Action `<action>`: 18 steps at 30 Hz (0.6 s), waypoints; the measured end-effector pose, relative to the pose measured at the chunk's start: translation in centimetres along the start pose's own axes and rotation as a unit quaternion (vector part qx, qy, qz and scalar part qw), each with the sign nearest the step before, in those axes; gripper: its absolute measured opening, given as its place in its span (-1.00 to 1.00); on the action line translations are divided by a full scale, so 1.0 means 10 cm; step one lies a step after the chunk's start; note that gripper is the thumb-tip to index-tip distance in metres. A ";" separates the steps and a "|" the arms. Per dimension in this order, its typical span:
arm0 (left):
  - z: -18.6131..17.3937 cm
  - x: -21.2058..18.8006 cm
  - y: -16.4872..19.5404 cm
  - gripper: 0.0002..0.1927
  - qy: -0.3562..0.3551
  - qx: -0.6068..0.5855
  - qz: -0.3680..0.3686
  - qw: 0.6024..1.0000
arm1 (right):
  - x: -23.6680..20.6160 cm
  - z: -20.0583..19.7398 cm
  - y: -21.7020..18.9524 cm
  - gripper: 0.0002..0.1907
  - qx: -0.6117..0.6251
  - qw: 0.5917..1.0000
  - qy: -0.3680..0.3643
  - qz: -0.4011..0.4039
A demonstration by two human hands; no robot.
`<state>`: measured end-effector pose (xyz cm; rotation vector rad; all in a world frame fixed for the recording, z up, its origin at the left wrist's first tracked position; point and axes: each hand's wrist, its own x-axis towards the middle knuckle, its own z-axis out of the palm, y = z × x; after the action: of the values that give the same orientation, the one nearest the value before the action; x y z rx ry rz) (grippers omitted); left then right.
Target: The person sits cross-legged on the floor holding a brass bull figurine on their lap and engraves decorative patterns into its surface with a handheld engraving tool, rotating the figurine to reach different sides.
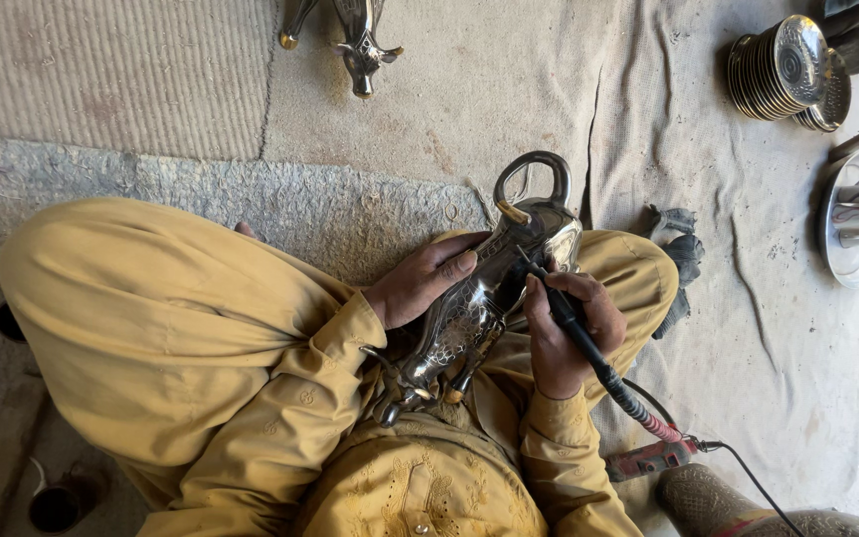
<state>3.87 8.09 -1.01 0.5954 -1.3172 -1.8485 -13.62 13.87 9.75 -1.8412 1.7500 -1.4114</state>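
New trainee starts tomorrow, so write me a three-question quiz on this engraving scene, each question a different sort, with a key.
1. True or false: the left hand steadies the metal bull figure on the lap.
2. Which does the right hand hold? A) a hammer B) a corded engraving pen C) a brush
3. Fill in: the stack of round metal plates lies at the upper ____ of the picture.

Key: 1 true. 2 B. 3 right.
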 end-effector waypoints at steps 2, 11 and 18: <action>0.00 0.00 0.00 -0.27 0.001 0.007 0.002 1.000 | 0.01 0.00 -0.01 -0.80 0.000 1.000 0.002 0.010; -0.01 0.01 0.01 -0.25 0.002 0.019 -0.001 1.000 | 0.06 -0.02 -0.08 -0.82 -0.051 0.999 -0.017 -0.006; 0.00 0.03 0.02 -0.24 -0.006 -0.024 -0.010 1.000 | 0.06 -0.05 -0.03 -0.82 -0.032 0.998 -0.051 -0.012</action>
<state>3.78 7.85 -0.77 0.5747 -1.2743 -1.8978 -13.89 13.61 10.47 -1.9377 1.7470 -1.2596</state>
